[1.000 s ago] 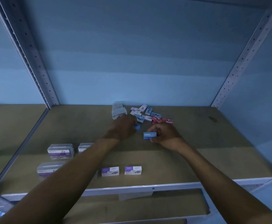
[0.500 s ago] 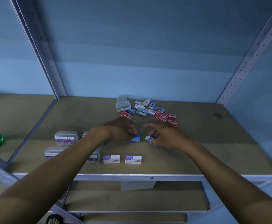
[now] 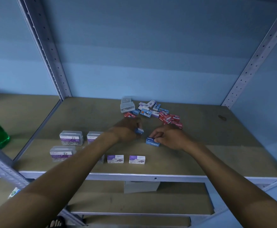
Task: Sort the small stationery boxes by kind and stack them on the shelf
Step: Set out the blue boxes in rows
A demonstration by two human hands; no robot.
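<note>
Blue staple boxes were pinched in both hands above the shelf [image 3: 200, 162]: one [image 3: 152, 141] in my right hand [image 3: 169, 137], another [image 3: 139, 131] in my left hand [image 3: 127, 130]. I judged squaring edges before stacking best.

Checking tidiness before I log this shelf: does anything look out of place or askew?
Yes. At the back of the brown shelf board, the unsorted heap of red, blue and white stationery boxes lies jumbled at mixed angles. The clear plastic paper-clip boxes in front sit square.
</note>
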